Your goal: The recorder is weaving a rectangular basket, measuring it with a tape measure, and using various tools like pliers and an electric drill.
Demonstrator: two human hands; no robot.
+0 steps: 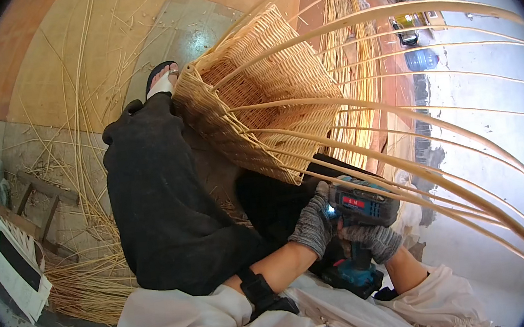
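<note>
My right hand (377, 242), in a grey knitted glove, wraps round the handle of a blue and black cordless power tool (360, 202). The tool's blue and black battery base (354, 278) hangs below that hand. My left hand (312, 227), gloved the same way, is closed at the tool's left end beside a small bright light; its fingertips are partly hidden. Just beyond the tool, a woven wicker basket (226, 132) lies tipped by my legs, its hollow facing up and right. Long unwoven canes (390, 100) fan rightward from its edge, some passing over the tool.
Loose canes (84, 119) are strewn over the floor at left, with a thicker bundle (88, 286) near a wooden stool frame (46, 194). More canes (339, 19) lie behind the basket. A blue water bottle (421, 60) stands by the pale wall at right.
</note>
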